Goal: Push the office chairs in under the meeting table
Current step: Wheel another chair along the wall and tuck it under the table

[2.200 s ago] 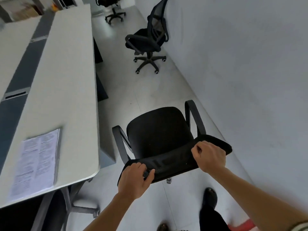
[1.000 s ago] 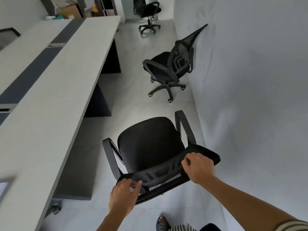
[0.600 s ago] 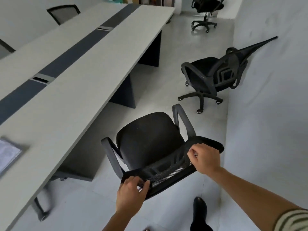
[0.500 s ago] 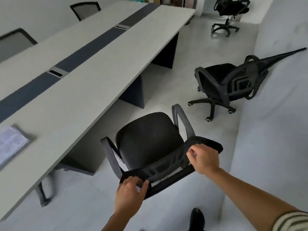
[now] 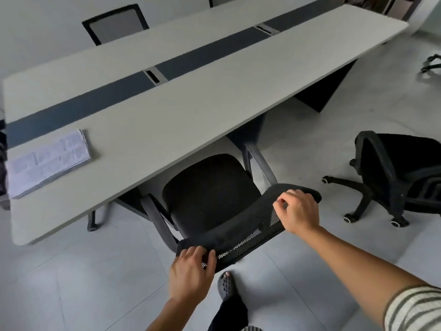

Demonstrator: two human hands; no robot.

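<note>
Your left hand point(image 5: 191, 273) and right hand point(image 5: 299, 210) were both closed over the mesh backrest top of the black office chair point(image 5: 210, 194). Its seat front sat just under the meeting table point(image 5: 191, 103) edge; a second chair point(image 5: 401, 173) stood apart, right.

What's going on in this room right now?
A person grips the mesh backrest of a black office chair with the left hand and right hand. The chair faces the long grey meeting table, its seat front just at the table edge, not yet tucked under. A second black swivel chair stands apart to the right. A stack of printed papers lies on the table.
</note>
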